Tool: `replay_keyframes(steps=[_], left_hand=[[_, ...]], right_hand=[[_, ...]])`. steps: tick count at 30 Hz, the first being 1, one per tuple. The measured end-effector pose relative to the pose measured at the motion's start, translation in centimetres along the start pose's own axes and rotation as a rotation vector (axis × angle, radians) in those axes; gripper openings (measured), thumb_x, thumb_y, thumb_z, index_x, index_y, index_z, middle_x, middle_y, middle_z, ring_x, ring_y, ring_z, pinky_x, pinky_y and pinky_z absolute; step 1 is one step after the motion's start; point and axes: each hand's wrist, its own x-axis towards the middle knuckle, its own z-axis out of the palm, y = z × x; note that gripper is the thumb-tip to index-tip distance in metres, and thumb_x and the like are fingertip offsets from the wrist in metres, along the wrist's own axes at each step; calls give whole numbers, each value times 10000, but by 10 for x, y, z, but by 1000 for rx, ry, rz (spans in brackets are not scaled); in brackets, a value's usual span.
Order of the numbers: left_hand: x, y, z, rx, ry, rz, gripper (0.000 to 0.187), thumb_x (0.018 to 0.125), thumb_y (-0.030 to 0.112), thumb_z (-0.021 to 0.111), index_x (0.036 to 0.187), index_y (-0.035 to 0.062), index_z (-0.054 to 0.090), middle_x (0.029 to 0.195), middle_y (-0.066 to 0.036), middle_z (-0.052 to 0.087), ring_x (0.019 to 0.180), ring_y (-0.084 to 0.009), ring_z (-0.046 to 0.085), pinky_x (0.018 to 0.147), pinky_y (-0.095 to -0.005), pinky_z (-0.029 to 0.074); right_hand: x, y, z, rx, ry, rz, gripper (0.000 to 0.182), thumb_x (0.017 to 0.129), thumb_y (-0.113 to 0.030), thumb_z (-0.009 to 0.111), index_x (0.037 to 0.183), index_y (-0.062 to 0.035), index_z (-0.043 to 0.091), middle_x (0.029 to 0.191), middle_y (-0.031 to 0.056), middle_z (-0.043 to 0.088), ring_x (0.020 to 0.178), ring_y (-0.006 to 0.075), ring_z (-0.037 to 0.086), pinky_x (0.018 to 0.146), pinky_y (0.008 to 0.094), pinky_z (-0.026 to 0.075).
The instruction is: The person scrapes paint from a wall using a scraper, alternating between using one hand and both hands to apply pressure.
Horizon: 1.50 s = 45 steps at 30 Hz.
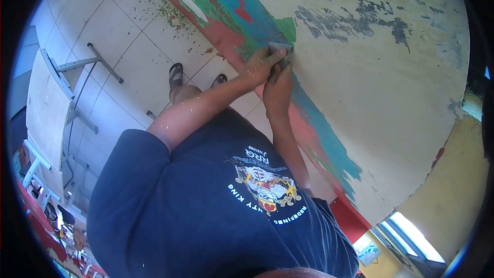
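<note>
Both hands meet at a small flat grey scraper (281, 48), which lies against the painted wall (355, 103). My left hand (261, 66) is closed on its near side, with the thumb laid along it. My right hand (278, 88) grips it from below, fingers pressed together. Part of the scraper is hidden by the fingers. Around it runs a teal paint band (321, 136) with ragged edges, beside a pinkish-red strip (221, 38) and green patches. Pale bits of paint dot my left forearm.
Paint flakes (174, 18) are scattered over the white tiled floor (116, 15). Chairs with metal legs (95, 62) stand to the left. Scraped grey patches (355, 20) mark the cream wall. A window (414, 234) shows at lower right.
</note>
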Motion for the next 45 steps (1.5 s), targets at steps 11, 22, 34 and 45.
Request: replay_keyframes(steps=[11,22,34,45], left_hand=[[6,-14,4,-79,-77,152,409,1005,385,586,1114,-7,544,905,-40,580,768,-96,534,700,-265,464],[3,-2,5,-48,5,142,367,1006,345,589,1110,-7,581,923,-46,600,811,-102,542,731,-271,473],[1,8,7,38,47,198,401,993,377,596,1087,-13,608,835,-36,591,739,-88,524,675,-261,448],[-9,12,11,5,69,167,397,1000,397,579,989,0,591,786,-30,576,702,-89,523,641,-264,442]], right_hand=[[9,18,-1,5,6,-89,251,986,-73,472,1179,86,446,883,340,649,874,520,628,679,556,472],[9,1,-1,26,41,-71,253,988,-71,472,1176,97,459,863,340,646,869,511,635,688,540,480],[11,-2,1,128,68,-51,204,1005,-104,474,1119,66,479,846,350,635,871,522,624,662,533,470],[8,-1,0,62,60,-26,244,1008,-128,472,1151,70,470,874,353,635,886,535,607,680,556,461]])
